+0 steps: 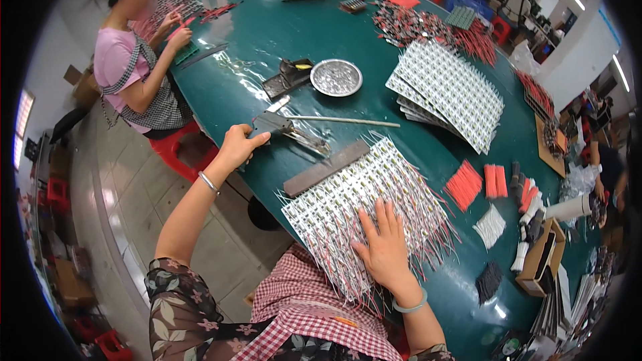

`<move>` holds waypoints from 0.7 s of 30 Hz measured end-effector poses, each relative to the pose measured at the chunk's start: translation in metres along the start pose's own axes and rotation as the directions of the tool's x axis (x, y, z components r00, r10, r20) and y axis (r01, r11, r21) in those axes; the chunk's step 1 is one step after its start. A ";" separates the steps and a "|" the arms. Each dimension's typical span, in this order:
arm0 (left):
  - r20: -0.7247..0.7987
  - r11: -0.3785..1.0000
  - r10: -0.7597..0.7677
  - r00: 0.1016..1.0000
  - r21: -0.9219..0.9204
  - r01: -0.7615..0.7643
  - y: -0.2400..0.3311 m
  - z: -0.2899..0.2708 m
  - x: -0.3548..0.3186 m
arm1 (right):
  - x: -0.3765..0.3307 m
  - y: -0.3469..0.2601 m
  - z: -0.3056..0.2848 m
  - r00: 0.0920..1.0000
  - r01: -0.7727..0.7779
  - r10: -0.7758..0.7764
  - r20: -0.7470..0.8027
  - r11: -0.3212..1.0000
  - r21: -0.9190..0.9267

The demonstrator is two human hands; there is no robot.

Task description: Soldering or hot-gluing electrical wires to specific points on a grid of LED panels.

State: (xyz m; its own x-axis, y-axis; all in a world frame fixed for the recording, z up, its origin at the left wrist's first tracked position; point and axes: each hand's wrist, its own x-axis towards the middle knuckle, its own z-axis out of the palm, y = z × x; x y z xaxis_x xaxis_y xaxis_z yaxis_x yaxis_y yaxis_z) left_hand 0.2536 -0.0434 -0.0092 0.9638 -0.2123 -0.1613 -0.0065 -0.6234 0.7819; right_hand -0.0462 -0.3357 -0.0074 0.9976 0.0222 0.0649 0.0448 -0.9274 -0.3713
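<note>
Fingers of the right hand are spread flat on the wired component sheet – it lies on the green worktop – while a grey hand tool is gripped by the left hand, beside a metal bar.

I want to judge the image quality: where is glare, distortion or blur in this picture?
Head view: ceiling lights glare off the glossy green table and the round metal dish; fisheye bends the table edge, with black corners; the right hand on the wired sheet is sharp; far background is soft.

Floral sleeves, red-white check apron, silver bangle L wrist, pale bangle R.
</note>
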 end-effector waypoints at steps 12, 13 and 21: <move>-0.345 0.996 -0.041 0.938 0.056 0.065 -0.025 -0.034 0.091 | -0.015 0.004 0.000 0.994 -0.018 -0.005 0.110 0.979 0.205; -0.344 0.996 -0.041 0.938 0.055 0.064 -0.025 -0.032 0.099 | -0.021 0.015 -0.003 0.993 -0.011 -0.034 0.112 0.925 0.381; -0.461 0.961 0.021 0.887 0.255 0.109 -0.029 -0.021 0.111 | 0.076 -0.001 -0.076 0.999 0.035 0.021 -0.029 -0.487 0.873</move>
State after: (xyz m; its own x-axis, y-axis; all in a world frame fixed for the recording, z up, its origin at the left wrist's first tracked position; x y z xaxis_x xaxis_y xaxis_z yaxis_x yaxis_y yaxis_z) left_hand 0.3665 -0.0333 -0.0369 0.9779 0.1451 0.1507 0.0314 -0.8138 0.5802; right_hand 0.0257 -0.3621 0.0686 0.9965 -0.0080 0.0835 0.0587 0.7782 -0.6253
